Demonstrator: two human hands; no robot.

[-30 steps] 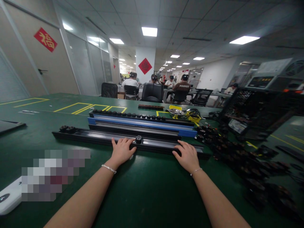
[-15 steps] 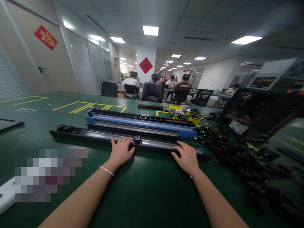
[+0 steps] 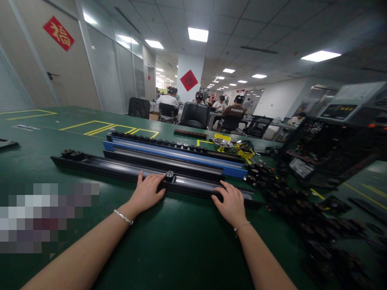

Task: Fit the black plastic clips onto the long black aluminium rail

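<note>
A long black rail (image 3: 99, 164) with a shiny metal channel lies across the green table in front of me. My left hand (image 3: 147, 192) grips its near side, fingers over the edge and thumb in front. The left index fingertip touches a small black block (image 3: 169, 175) with a round top, seated in the channel. My right hand (image 3: 231, 201) holds the rail further right, thumb on the near wall and fingers curled over the channel. Two more small black blocks (image 3: 72, 154) sit at the rail's left end.
Behind lie a blue rail (image 3: 232, 170) and a row of black blocks (image 3: 157, 141). A heap of black parts (image 3: 290, 205) spreads at right, before an open computer case (image 3: 317, 153). A metal bowl (image 3: 223, 142) stands farther back. People sit at desks beyond.
The view has shifted, so the rail and both hands appear slightly further left. Both hands keep about the same places on the rail, and the block stays by my left fingertip.
</note>
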